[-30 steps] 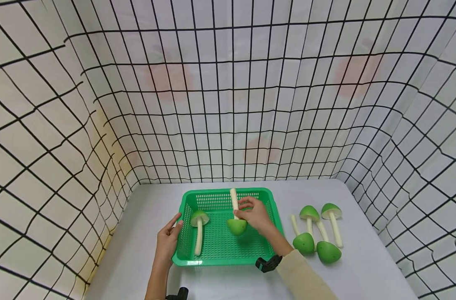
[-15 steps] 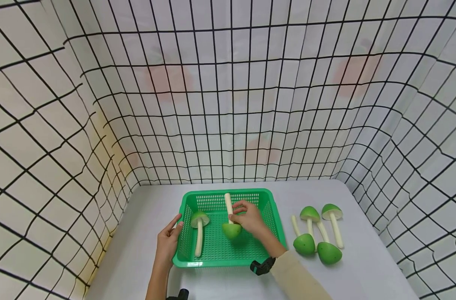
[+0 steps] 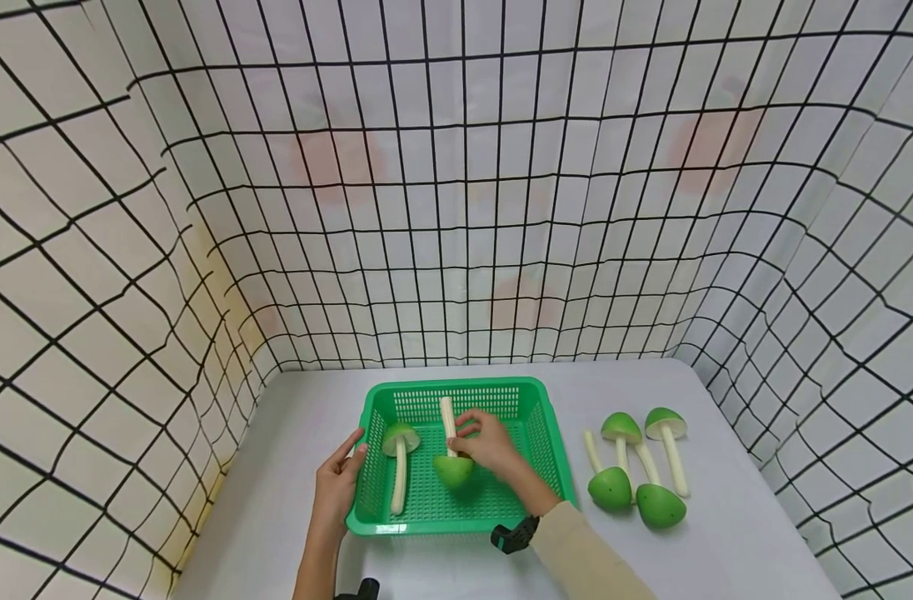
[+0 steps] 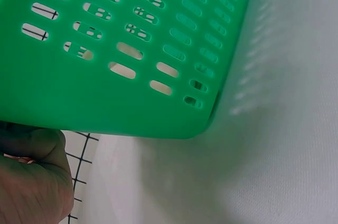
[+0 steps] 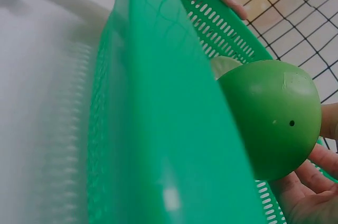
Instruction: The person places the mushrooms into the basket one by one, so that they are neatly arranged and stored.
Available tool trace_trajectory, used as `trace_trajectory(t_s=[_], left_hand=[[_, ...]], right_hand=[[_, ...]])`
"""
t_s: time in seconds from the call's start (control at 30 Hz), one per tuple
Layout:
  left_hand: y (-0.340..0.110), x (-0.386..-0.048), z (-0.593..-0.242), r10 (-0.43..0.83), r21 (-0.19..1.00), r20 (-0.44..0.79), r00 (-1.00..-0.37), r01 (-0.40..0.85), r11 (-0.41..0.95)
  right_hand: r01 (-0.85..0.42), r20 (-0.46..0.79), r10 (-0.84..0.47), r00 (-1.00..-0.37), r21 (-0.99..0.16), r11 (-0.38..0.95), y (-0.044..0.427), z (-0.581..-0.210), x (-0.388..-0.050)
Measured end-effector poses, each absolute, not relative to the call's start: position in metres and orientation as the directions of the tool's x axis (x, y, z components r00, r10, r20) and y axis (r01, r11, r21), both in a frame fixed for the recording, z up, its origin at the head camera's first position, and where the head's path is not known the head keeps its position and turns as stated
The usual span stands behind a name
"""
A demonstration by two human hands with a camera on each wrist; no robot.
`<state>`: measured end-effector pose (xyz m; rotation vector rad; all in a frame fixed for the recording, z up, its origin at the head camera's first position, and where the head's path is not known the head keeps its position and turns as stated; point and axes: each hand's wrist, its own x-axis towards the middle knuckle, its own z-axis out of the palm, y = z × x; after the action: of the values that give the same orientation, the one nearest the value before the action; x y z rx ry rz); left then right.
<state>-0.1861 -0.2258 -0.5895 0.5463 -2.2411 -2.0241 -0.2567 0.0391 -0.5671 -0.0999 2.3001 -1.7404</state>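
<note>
My right hand (image 3: 490, 446) pinches the pale stem of a green-capped toy mushroom (image 3: 452, 472) inside the green plastic basket (image 3: 426, 529). This mushroom is cap down, its stem pointing up; whether the cap touches the basket floor cannot be told. In the right wrist view, its round cap (image 5: 280, 118) hides part of the fingers. At the basket's left side, my left hand (image 3: 335, 483) holds the rim between thumb and fingers. A second mushroom (image 3: 400, 471) lies in the basket's left part, cap toward the back.
Several similar mushrooms (image 3: 659, 506) lie in a group on the white table (image 3: 726, 550), right of the basket. White walls with black netting (image 3: 501, 208) stand behind and on both sides.
My right hand has moved left and slightly toward me within the basket, carrying the mushroom nearer the one lying there. My left hand stays at the rim.
</note>
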Motion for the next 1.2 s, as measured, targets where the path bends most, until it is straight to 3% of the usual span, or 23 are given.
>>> trace_trajectory(t_s=[1.2], left_hand=[[-0.226,-0.186,-0.592,-0.318,0.976,-0.187,-0.929,-0.212,0.045]], right_hand=[[0.094,-0.22,-0.326,-0.919,-0.927,0.362,0.0,-0.582,-0.244]])
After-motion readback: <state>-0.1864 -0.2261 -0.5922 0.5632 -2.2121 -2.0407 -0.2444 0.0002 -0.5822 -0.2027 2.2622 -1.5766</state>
